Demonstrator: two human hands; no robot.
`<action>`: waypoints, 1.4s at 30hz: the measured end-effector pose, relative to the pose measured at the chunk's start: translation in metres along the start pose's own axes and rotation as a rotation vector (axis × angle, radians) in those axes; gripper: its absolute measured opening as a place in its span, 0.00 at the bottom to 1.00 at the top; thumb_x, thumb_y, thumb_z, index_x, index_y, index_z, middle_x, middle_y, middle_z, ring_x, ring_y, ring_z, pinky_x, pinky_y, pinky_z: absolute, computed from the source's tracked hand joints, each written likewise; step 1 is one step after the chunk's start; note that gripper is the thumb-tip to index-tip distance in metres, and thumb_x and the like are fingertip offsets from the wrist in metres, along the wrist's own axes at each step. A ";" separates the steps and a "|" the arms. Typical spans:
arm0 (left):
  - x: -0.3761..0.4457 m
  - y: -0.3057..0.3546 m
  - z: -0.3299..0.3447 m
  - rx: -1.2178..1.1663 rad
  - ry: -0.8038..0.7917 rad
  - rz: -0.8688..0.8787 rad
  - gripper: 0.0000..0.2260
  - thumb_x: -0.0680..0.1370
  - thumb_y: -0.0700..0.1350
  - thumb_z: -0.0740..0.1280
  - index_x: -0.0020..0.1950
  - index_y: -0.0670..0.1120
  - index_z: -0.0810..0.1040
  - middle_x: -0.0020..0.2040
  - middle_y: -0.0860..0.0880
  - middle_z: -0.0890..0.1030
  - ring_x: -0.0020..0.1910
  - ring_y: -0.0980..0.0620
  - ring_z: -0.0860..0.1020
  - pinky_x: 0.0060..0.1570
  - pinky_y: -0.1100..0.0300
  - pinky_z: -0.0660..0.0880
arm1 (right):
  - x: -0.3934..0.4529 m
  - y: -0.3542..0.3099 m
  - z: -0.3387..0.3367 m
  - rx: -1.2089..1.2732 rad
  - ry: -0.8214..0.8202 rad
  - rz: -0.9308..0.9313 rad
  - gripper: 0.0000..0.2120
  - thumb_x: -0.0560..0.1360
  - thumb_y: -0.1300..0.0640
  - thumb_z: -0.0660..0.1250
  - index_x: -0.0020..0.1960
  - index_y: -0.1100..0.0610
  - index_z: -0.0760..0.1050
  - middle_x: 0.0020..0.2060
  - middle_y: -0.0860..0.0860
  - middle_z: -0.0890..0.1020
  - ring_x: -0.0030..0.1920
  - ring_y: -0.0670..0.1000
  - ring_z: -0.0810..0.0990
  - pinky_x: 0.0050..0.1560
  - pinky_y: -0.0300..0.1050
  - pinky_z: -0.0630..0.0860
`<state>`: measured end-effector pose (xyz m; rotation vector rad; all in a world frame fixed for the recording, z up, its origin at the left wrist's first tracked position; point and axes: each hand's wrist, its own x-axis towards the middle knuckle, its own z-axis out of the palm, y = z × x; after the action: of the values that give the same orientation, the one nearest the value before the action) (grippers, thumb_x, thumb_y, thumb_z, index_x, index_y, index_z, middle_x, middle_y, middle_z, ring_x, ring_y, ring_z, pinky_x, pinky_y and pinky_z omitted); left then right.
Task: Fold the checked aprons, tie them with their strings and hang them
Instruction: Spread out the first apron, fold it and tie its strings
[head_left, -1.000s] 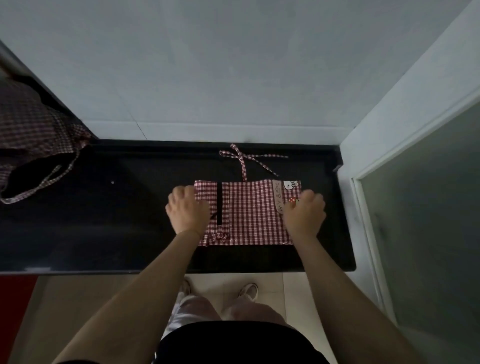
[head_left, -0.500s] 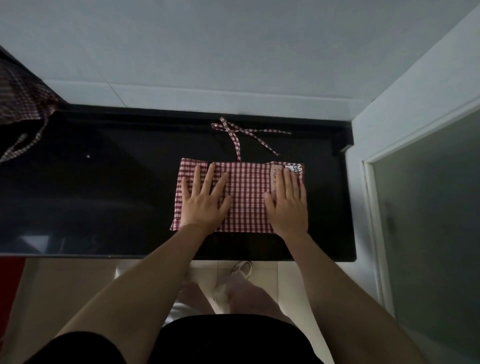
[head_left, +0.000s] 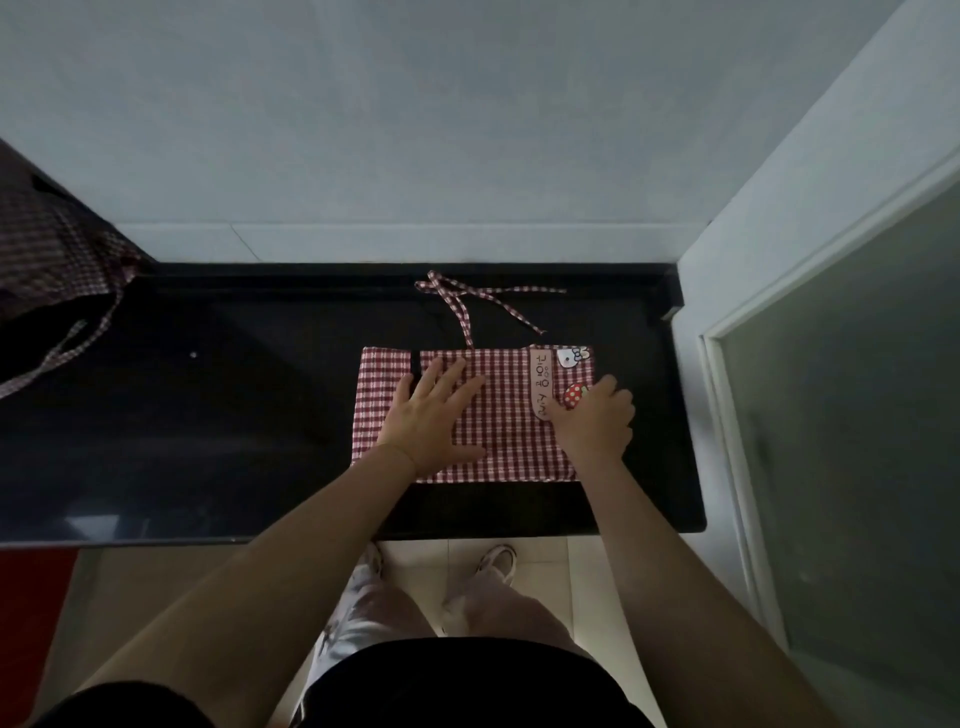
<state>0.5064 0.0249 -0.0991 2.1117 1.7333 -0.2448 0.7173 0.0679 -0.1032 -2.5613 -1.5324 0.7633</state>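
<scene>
Two hands on folded apron (head_left: 506, 415): left hand (head_left: 434, 421) flat, right hand (head_left: 595, 421) curled at edge.

Head view, steeply down over counter (head_left: 208, 415)

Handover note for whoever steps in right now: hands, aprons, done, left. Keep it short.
Left hand: flat, fingers spread, pressing the middle of the folded apron.
Right hand: fingers curled at the apron's right edge by the strawberry patch; whether it has a grip on the cloth cannot be told.
Apron lies on the black counter; its strings trail loose behind it.
Second apron hangs unfolded at far left.
Done: the first folds.
Left: finish folding, tie, hang, then the second.
</scene>
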 end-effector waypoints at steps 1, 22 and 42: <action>0.002 0.002 -0.002 0.010 -0.038 -0.004 0.46 0.71 0.71 0.64 0.79 0.57 0.42 0.81 0.50 0.41 0.79 0.46 0.40 0.76 0.39 0.45 | 0.002 -0.002 -0.001 0.028 -0.043 0.064 0.40 0.69 0.44 0.76 0.71 0.57 0.61 0.65 0.59 0.70 0.64 0.58 0.71 0.63 0.57 0.72; 0.021 0.020 -0.008 0.055 -0.151 -0.064 0.62 0.62 0.71 0.73 0.79 0.54 0.34 0.80 0.49 0.38 0.78 0.38 0.44 0.71 0.31 0.51 | -0.038 -0.065 -0.070 0.415 -0.635 -0.112 0.20 0.74 0.57 0.72 0.64 0.56 0.74 0.50 0.51 0.81 0.46 0.48 0.80 0.37 0.40 0.73; -0.044 -0.094 -0.018 -1.172 -0.027 -0.434 0.18 0.77 0.38 0.64 0.66 0.49 0.75 0.56 0.50 0.80 0.54 0.50 0.79 0.60 0.51 0.77 | -0.115 -0.159 0.062 0.021 -0.418 -0.252 0.33 0.75 0.50 0.71 0.74 0.59 0.61 0.60 0.55 0.78 0.55 0.53 0.80 0.56 0.52 0.79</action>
<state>0.4040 0.0074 -0.0839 0.8854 1.6498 0.5152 0.5171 0.0389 -0.0670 -2.2244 -1.8944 1.3278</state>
